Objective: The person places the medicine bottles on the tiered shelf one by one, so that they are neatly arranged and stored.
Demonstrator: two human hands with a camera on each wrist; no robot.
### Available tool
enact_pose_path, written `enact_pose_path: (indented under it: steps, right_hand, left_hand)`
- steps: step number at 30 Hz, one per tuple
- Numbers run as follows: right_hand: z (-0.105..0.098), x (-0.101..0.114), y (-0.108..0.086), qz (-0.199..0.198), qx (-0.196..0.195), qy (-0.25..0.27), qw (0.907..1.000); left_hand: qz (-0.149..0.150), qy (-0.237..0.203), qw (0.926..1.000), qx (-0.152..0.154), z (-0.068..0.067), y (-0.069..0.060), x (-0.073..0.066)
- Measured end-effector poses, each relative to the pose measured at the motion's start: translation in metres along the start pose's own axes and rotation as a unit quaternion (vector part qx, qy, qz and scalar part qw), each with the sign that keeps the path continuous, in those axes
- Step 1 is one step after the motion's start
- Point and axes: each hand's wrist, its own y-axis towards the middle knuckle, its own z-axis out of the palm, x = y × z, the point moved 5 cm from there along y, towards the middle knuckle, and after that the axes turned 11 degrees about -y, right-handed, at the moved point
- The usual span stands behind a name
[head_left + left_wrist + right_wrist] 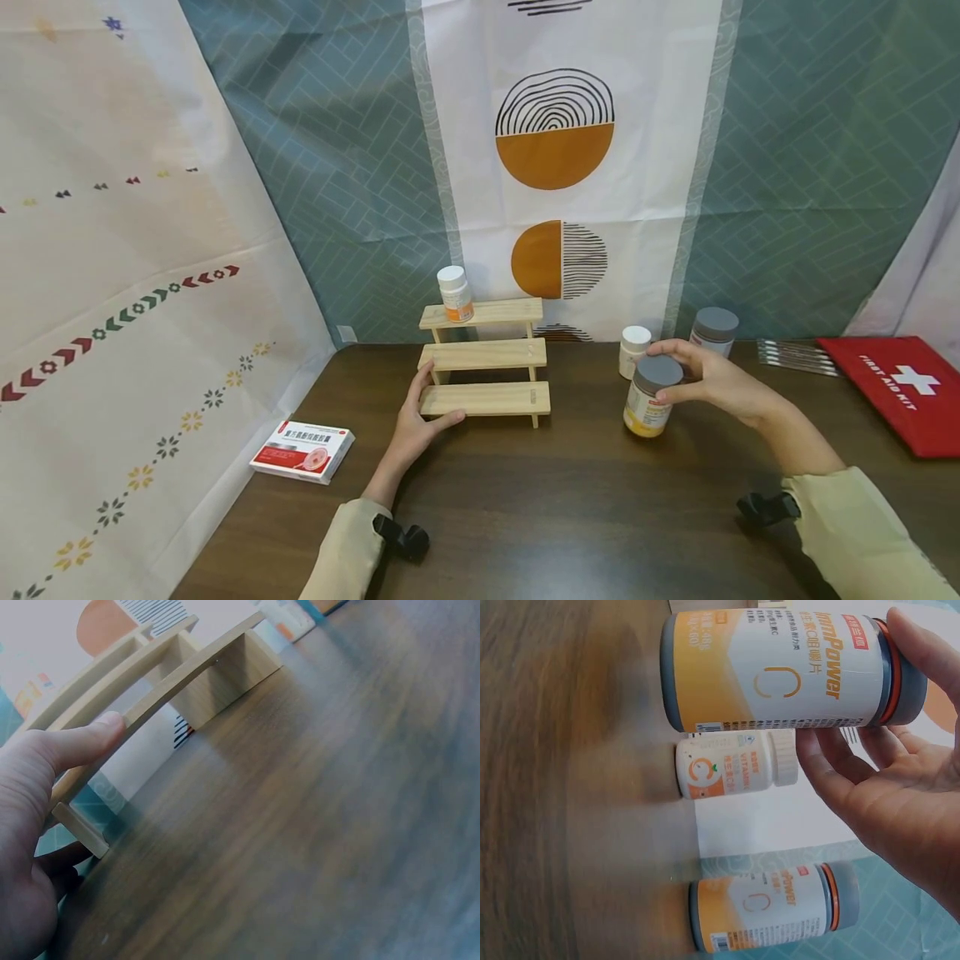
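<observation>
My left hand (411,429) grips the left end of a three-tier wooden display stand (495,400). Its thumb lies on the lowest board, and the other fingers reach round the side by the leg. On the top tier stands a small white pill bottle (454,296) with an orange label. With my right hand (720,385) I hold a yellow-and-white vitamin C jar (647,408) by its grey lid, upright; whether its base touches the table cannot be told. Behind it stand another white vitamin bottle (727,763) and a second grey-lidded jar (769,907), partly hidden in the head view.
A red-and-white medicine box (302,451) lies on the dark wooden table (540,517) at the left. To the right are a pack of cotton swabs (798,357) and a red first aid pouch (900,392). Cloth hangings (360,167) border the table's back and left.
</observation>
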Motion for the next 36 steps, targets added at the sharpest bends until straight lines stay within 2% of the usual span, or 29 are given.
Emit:
enact_pose_path:
  steps: [10,17,19,26,36]
  right_hand:
    - [0.001,0.008,0.003,0.016,-0.013,0.023,0.9995]
    - [0.000,0.018,0.012,0.015,-0.018,0.026,0.9994]
    - [0.000,0.022,0.015,0.013,-0.019,0.026,0.9994]
    - [0.000,0.039,0.027,0.005,-0.023,0.021,0.9995]
    - [0.003,0.055,0.045,0.018,-0.028,0.014,0.9994]
  left_hand:
    - [-0.002,0.000,1.0000,0.005,0.002,-0.002,0.000]
    - [0.007,-0.002,0.9999,-0.009,-0.002,0.010,0.027]
    - [0.013,0.000,0.9998,-0.013,-0.003,0.010,0.029]
    - [0.024,0.008,0.9996,-0.014,-0.003,0.011,0.030]
    - [0.028,0.018,0.9993,-0.014,-0.006,0.010,0.027]
